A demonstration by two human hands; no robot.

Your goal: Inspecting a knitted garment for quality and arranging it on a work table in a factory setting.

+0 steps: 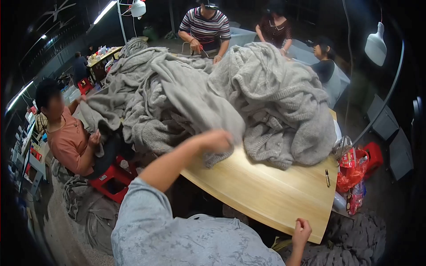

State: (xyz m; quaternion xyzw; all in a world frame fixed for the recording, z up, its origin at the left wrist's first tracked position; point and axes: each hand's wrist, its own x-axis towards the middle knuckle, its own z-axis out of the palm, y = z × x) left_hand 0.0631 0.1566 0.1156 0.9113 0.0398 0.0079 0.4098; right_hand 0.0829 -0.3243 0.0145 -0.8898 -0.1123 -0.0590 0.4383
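My left hand point(218, 141), smeared by motion, reaches across the near edge of a heap of grey knitted garments. Right beside it, part of a grey knit garment point(224, 117) is blurred too. Whether my fingers grip the cloth does not show. My right hand point(302, 228) is at the table's near right corner, its fingers curled together. Anything inside them is too small or hidden to make out. Farther up the pale wooden table point(266, 188) lies a pair of small dark thread snips point(327, 177). A second bulky pile of grey knitwear point(284, 97) stands to the right.
At the left, a seated person point(71, 137) on a red stool point(113, 179) handles grey cloth. Across the heap stands a person in a striped shirt point(206, 26), with others beside. Red bags point(353, 170) and a lamp point(376, 44) are at the right; dark cloth point(355, 239) lies below.
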